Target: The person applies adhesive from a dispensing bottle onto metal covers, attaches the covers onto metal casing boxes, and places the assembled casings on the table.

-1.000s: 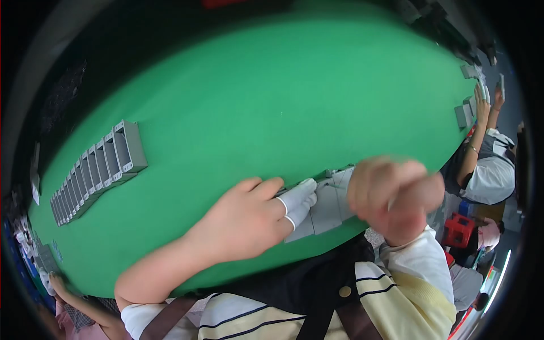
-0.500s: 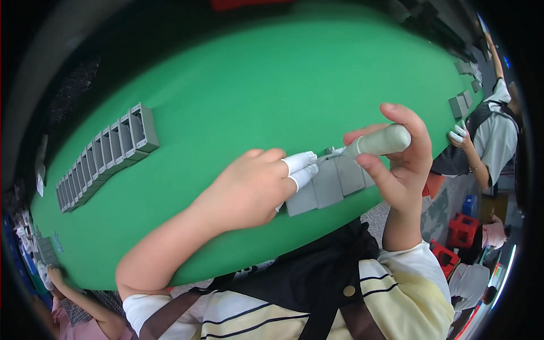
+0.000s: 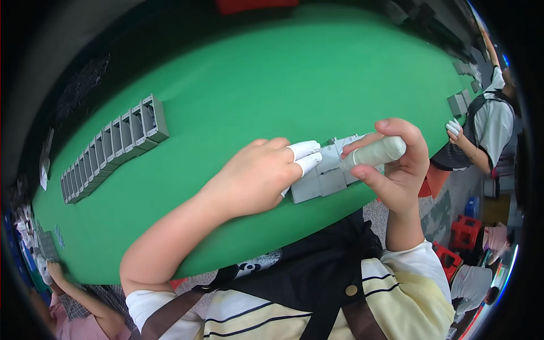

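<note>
Just right of centre, a short row of grey box-like pieces (image 3: 320, 182) stands near the table's front edge. My left hand (image 3: 258, 177), with white finger covers on some fingertips, is closed over the left end of this row. Its thumb is hidden. A hand tool with a thick, pale, rounded handle (image 3: 378, 152) is gripped between the thumb and fingers of my right hand (image 3: 403, 170). The handle points up to the right, and its working end is down by the grey pieces, hidden behind handle and fingers.
A curved row of several open grey boxes (image 3: 113, 141) stands on the green table (image 3: 243, 96) at left. A co-worker (image 3: 490, 130) sits at the right edge near other grey pieces (image 3: 459, 103). Another person's arm (image 3: 79, 294) reaches in at lower left. Red stools (image 3: 466, 231) stand at right.
My right hand has come slightly down with the tool, whose thin metal end showed before and is now hidden. The grey pieces' upper faces with small holes show more. The view has shifted slightly.
</note>
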Action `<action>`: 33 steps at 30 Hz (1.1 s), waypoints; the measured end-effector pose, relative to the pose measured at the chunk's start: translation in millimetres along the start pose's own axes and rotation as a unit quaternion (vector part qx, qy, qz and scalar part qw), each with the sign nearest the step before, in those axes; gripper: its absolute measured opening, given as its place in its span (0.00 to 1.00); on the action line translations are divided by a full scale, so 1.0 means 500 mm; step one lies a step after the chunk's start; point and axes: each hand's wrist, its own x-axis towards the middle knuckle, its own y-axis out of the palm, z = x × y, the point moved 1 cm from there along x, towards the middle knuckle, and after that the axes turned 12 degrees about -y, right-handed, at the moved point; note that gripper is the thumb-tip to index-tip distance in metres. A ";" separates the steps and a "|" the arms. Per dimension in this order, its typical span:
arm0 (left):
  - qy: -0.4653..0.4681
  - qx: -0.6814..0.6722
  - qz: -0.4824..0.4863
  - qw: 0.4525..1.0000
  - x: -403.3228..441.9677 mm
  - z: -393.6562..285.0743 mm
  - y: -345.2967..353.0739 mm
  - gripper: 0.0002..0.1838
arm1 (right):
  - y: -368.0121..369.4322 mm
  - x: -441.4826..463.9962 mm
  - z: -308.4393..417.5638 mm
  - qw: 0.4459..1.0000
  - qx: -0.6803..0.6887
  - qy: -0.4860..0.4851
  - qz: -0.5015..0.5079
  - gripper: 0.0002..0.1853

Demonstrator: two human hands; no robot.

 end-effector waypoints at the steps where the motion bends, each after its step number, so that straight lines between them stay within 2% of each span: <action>1: -0.001 0.002 0.004 1.000 0.001 -0.001 -0.001 0.34 | -0.001 0.001 0.000 1.000 -0.002 0.000 0.006 0.28; 17: -0.007 0.005 0.019 1.000 0.002 -0.005 -0.004 0.33 | 0.014 0.024 0.014 0.995 -0.079 -0.030 0.051 0.22; 20: -0.020 -0.001 0.014 1.000 -0.001 -0.007 0.001 0.29 | 0.019 0.027 0.019 0.993 -0.109 -0.012 0.034 0.22; 23: 0.012 -0.006 -0.054 0.998 -0.001 -0.010 0.001 0.13 | 0.027 0.035 0.024 0.993 -0.112 0.000 0.042 0.22; 26: 0.021 -0.007 -0.078 0.997 -0.004 -0.010 0.006 0.12 | 0.032 0.038 0.022 0.993 -0.088 -0.010 0.075 0.22; 29: 0.013 0.045 -0.048 0.998 -0.003 -0.014 -0.003 0.10 | 0.017 0.059 0.026 0.985 -0.079 -0.009 0.154 0.20; 32: -0.056 0.056 0.029 0.996 0.000 -0.031 -0.015 0.21 | 0.007 0.065 0.031 0.976 -0.076 0.026 0.201 0.16; 33: -0.052 0.060 0.030 0.996 0.000 -0.031 -0.014 0.20 | 0.004 0.066 0.030 0.976 -0.058 0.033 0.208 0.15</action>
